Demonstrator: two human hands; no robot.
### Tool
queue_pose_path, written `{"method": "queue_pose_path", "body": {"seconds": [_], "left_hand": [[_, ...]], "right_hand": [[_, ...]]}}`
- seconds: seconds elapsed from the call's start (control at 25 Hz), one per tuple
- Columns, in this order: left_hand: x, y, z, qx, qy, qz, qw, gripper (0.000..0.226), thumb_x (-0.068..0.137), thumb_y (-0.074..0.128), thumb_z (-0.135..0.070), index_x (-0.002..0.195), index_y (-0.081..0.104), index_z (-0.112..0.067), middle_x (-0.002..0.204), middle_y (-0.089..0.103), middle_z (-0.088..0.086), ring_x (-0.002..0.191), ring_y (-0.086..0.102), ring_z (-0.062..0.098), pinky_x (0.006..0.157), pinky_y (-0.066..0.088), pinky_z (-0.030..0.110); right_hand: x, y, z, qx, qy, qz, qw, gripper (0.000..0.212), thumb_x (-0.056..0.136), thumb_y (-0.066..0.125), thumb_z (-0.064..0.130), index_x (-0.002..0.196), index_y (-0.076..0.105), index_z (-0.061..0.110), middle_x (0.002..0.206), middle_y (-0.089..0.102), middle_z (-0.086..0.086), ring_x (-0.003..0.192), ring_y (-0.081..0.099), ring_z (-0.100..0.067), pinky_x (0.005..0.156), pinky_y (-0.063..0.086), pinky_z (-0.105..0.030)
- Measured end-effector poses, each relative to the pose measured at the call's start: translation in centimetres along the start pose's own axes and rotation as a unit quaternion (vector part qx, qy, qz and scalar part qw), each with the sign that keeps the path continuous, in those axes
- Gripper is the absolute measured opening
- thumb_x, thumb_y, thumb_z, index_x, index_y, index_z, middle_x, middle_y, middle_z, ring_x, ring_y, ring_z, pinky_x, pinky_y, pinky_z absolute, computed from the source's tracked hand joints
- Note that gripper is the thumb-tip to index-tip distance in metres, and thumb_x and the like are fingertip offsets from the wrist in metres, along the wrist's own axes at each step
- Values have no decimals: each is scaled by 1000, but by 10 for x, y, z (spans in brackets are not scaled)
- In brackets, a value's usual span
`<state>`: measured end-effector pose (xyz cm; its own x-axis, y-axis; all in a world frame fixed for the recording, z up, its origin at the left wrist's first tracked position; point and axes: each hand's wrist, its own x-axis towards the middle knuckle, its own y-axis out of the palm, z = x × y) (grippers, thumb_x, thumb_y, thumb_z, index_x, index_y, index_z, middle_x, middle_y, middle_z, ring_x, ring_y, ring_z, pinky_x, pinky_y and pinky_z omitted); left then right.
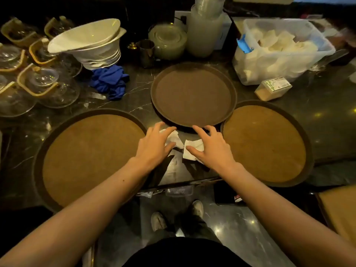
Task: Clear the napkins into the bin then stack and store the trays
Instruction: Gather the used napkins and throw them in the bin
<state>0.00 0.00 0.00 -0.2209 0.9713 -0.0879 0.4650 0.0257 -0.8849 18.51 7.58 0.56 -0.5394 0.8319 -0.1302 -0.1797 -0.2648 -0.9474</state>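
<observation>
Both hands are spread over crumpled white paper in the near middle of the tabletop [317, 120]. The left hand [154, 145] has its fingers curled round a soft, wrinkled napkin [174, 138], thumb against its near edge, so its grip is closing on that napkin. The right hand [213, 146] lies with fingers splayed on a second napkin [192, 149], flatter and roughly square (one corner folded up); its grip looks loose, pressing rather than clenched, and whether it has truly gathered the paper cannot be told.

Three round trays with low raised rims surround the hands. The far tray [193, 94] is dark brown and matt, its near edge just beyond the fingertips. The left tray [90, 158] and the right tray [264, 143] have a tan, cork-like grainy lining inside darker rims.

The tabletop itself is dark polished stone with pale veins. At far left stand glass domes with pale curved handles [38, 83], then a stack of white glossy bowls [92, 45], and a bunched blue cloth [110, 81] just near it. Frosted plastic containers [204, 33] rise at the far middle. At far right sits a clear plastic bin [279, 49] holding white crumpled paper, with a small boxy carton [273, 88] beside it.
</observation>
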Motion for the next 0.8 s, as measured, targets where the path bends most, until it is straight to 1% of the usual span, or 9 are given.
{"method": "queue_pose_path", "body": {"seconds": [0.2, 0.36, 0.48, 0.56, 0.64, 0.72, 0.8], "left_hand": [[11, 17, -5, 25, -36, 37, 998, 55, 92, 59, -41, 143, 39, -38, 152, 33, 8, 140, 29, 32, 98, 44, 54], [18, 29, -7, 25, -61, 56, 996, 47, 91, 60, -43, 136, 49, -34, 149, 34, 8, 138, 29, 32, 97, 44, 52], [17, 37, -11, 13, -78, 55, 995, 42, 92, 60, -41, 132, 53, -31, 148, 35, 8, 138, 29, 31, 98, 44, 51], [16, 40, -10, 3, -82, 43, 996, 38, 93, 59, -35, 130, 54, -28, 146, 38, 10, 136, 31, 32, 95, 45, 50], [14, 43, -8, 7, -83, 37, 996, 34, 93, 59, -32, 125, 55, -25, 139, 43, 10, 132, 34, 31, 89, 48, 46], [12, 47, -7, 15, -83, 33, 996, 29, 92, 60, -31, 120, 56, -23, 130, 48, 8, 125, 39, 29, 82, 48, 40], [9, 50, -8, 8, -83, 26, 996, 25, 92, 60, -30, 116, 58, -22, 120, 52, 6, 119, 43, 27, 78, 46, 36]], "right_hand": [[3, 14, -13, -42, 5, 44, 998, 68, 88, 54, 62, 147, 33, 36, 148, 36, -9, 129, 42, -33, 88, 51, -43], [5, 23, -23, -37, 1, 81, 996, 63, 89, 53, 60, 145, 36, 38, 147, 35, -10, 133, 35, -35, 90, 49, -46], [4, 31, -30, -19, -11, 86, 996, 55, 91, 53, 57, 141, 42, 38, 144, 37, -9, 132, 36, -33, 89, 49, -45], [4, 34, -31, -19, -20, 85, 996, 52, 91, 55, 55, 138, 46, 36, 142, 38, -8, 130, 37, -32, 89, 49, -44], [5, 38, -32, -27, -25, 85, 996, 49, 90, 57, 54, 134, 51, 33, 140, 40, -8, 128, 39, -31, 89, 49, -42], [5, 42, -32, -36, -34, 70, 996, 44, 89, 59, 53, 125, 56, 29, 134, 44, -8, 123, 42, -30, 87, 50, -39], [4, 45, -32, -24, -41, 53, 997, 34, 89, 60, 50, 113, 59, 24, 125, 47, -7, 116, 44, -28, 83, 51, -37]]}}
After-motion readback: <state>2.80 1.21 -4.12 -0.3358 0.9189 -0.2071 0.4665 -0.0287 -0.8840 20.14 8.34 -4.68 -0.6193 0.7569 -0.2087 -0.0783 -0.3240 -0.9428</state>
